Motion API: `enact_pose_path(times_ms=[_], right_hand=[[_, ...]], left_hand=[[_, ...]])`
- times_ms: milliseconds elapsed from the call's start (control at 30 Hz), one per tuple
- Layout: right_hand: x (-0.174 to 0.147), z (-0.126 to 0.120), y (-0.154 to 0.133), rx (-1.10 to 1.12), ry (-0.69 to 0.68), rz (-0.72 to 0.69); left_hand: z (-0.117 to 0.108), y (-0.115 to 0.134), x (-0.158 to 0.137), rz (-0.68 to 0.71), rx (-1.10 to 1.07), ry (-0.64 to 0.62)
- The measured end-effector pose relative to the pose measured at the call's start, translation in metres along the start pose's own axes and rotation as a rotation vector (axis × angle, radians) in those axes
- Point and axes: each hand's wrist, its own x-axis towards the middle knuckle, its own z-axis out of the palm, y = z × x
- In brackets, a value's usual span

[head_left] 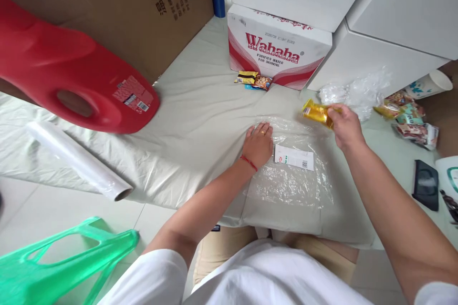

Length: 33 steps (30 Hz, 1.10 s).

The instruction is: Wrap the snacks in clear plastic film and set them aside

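Between the fingers of my right hand (pixel 345 124) is a yellow snack packet (pixel 317 112), raised above the table's right side. My left hand (pixel 258 144) lies flat with fingers stretched out, at the left edge of a clear plastic bag (pixel 286 183). A white printed label (pixel 294 157) with a barcode shows on the bag. Farther back, a yellow snack packet (pixel 246 77) and a brown-and-blue snack packet (pixel 263 82) lie before the Wahaha water carton (pixel 275 47).
A red detergent jug (pixel 103 81) and a roll of clear film (pixel 80 159) are at the left. Bubble wrap (pixel 352 93), more snack packets (pixel 417 133), a paper cup (pixel 431 85) and a black phone (pixel 425 185) lie right. A green stool (pixel 71 267) stands on the floor.
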Motion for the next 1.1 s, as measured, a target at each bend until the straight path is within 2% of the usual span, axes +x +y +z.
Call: enact_pose_path(times_ms=[67, 133, 200, 267, 367, 433, 500, 567, 633, 800, 933, 1033, 1100], right_hand=[[-0.041, -0.006, -0.001, 0.172, -0.113, 0.173], [-0.078, -0.003, 0.002, 0.224, -0.214, 0.249], [-0.102, 0.006, 0.007, 0.116, -0.283, 0.233], [-0.114, 0.013, 0.012, -0.157, -0.261, 0.106], [-0.118, 0.013, 0.013, -0.535, -0.094, -0.208], [-0.119, 0.009, 0.007, -0.604, -0.096, -0.398], [-0.120, 0.006, 0.001, -0.609, -0.270, -0.546], [-0.123, 0.006, -0.002, -0.616, -0.492, -0.627], [-0.125, 0.011, 0.001, -0.622, -0.592, -0.633], [-0.125, 0.026, 0.017, -0.555, -0.481, -0.619], [-0.123, 0.034, 0.024, -0.600, -0.497, -0.607], [-0.125, 0.029, 0.018, -0.580, -0.490, -0.624], [-0.133, 0.017, 0.009, -0.550, -0.432, -0.632]], left_hand=[[0.000, 0.000, 0.000, -0.002, 0.003, 0.000], [0.000, -0.001, 0.000, 0.003, 0.011, 0.016], [0.001, -0.001, 0.000, 0.007, 0.017, 0.034], [0.002, -0.002, 0.000, 0.009, 0.017, 0.050], [0.003, -0.002, 0.000, 0.020, 0.002, 0.068], [0.004, -0.002, 0.000, 0.028, -0.012, 0.075], [0.004, -0.001, 0.000, 0.027, -0.028, 0.080], [0.003, -0.001, 0.000, 0.017, -0.043, 0.086], [0.003, -0.001, 0.000, 0.006, -0.058, 0.091], [0.004, -0.006, 0.002, -0.007, -0.133, 0.127], [0.008, -0.016, 0.007, 0.003, -0.250, 0.226], [0.007, -0.025, 0.010, 0.044, -0.364, 0.331], [0.003, -0.028, 0.010, 0.057, -0.412, 0.387]])
